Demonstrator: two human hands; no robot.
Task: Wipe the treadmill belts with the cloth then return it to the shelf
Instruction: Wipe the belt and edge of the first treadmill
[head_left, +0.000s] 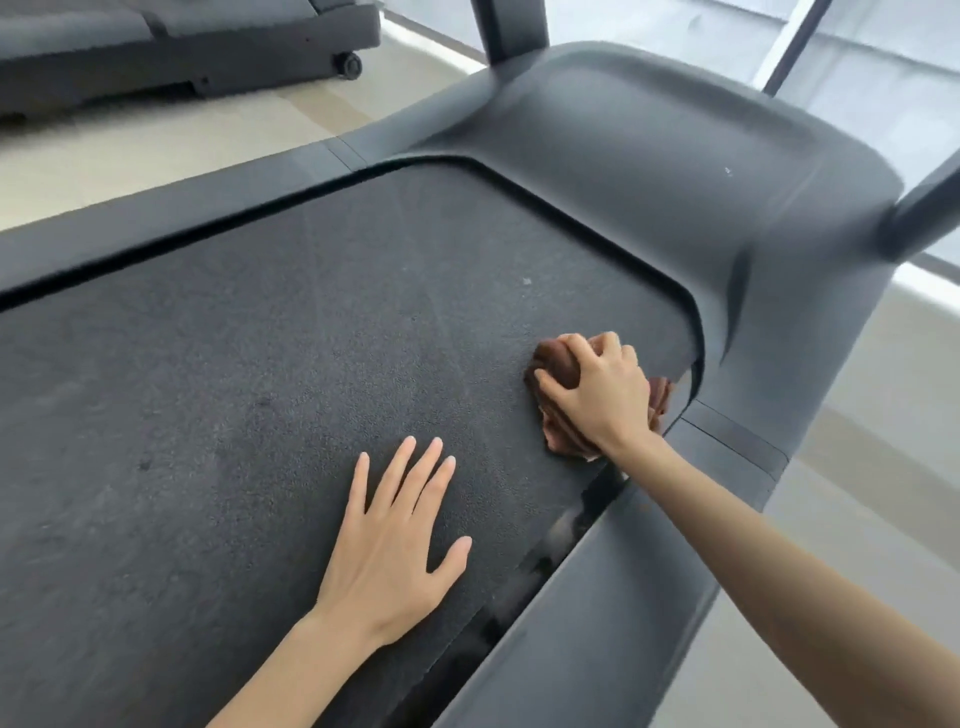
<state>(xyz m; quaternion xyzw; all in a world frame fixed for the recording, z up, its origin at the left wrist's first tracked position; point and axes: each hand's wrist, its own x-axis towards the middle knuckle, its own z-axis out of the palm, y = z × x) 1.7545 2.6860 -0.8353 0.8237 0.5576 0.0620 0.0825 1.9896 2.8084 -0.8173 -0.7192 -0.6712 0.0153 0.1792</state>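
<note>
The cloth (560, 362) is brown, soft and crumpled into a bunch with deep folds. It lies on the treadmill belt (260, 389) at about 3 o'clock in my view, in the belt's corner just beside the grey motor cover (649, 171). My right hand (605, 387) sits on top of it with the fingers curled into the fabric, grasping it. Most of the cloth is hidden under this hand; only the edges show at 10 o'clock and 6 o'clock of the hand. My left hand (395, 545) rests flat on the belt at 6 o'clock, with the fingers straight and spread, holding nothing. The gap between the belt and the side rail (597, 623) is blurred. A second treadmill (182, 47) at 11 o'clock is cut off by the frame.
</note>
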